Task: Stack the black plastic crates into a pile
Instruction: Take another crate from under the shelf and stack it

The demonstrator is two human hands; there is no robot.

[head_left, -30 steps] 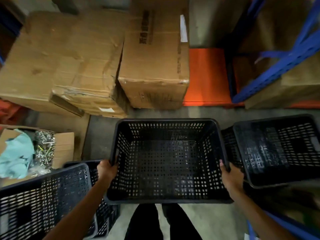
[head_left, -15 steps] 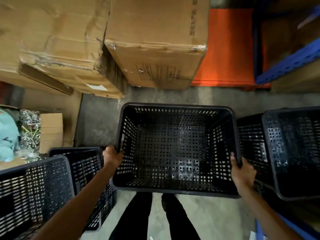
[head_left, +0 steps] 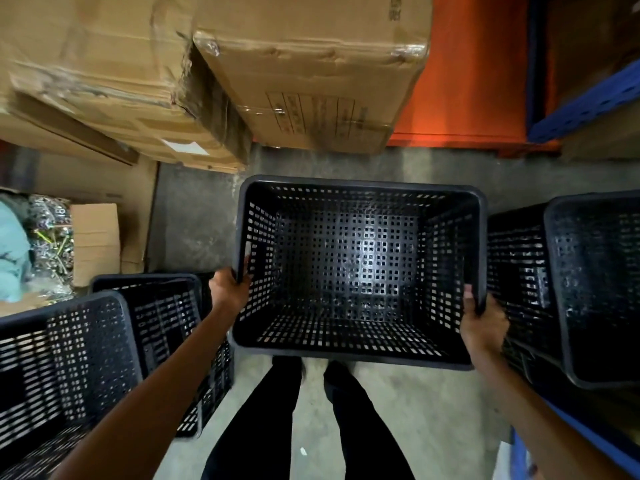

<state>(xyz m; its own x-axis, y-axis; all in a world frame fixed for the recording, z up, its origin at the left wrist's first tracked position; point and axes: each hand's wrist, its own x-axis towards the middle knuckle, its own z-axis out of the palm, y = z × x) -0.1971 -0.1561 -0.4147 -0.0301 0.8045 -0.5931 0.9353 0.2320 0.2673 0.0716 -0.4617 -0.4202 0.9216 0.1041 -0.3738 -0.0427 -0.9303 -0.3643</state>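
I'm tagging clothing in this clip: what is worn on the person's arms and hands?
Nothing shows on them: the left hand and right hand are bare, without gloves. Both forearms are uncovered as far as the frame shows; no sleeve, watch or ring is visible.

Large taped cardboard box [head_left: 311,71] at top centre, printed grid on its near face. Left of it and touching, a crumpled cardboard box [head_left: 100,71] with a white label. Right of it, an orange panel [head_left: 474,64], then a blue shelf beam [head_left: 585,105] farther right. Well left and nearer than it, an open carton [head_left: 93,244] of metal screws [head_left: 52,237] and a pale green cloth [head_left: 12,247]. Below it, bare grey concrete floor [head_left: 194,220].
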